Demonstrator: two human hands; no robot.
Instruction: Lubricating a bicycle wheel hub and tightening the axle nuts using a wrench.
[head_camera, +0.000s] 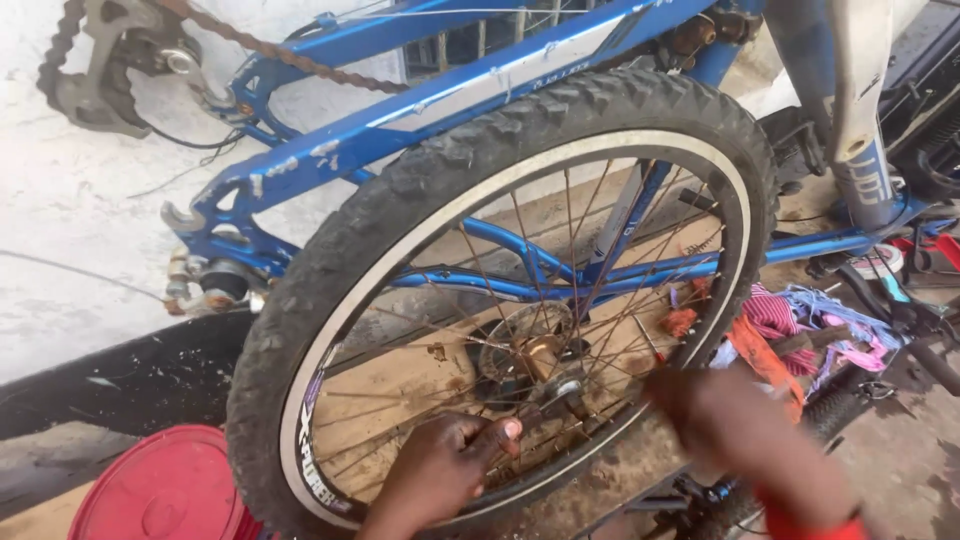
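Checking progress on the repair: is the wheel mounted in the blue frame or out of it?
Out: the wheel stands before the frame, whose dropouts are empty.

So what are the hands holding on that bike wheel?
The left hand grips the wheel by its spokes, near the hub. The right hand is blurred; whether it holds anything cannot be told.

Bicycle wheel (400, 230): knobby black tyre, silver rim, thin spokes, rusty hub; upright against blue frame.
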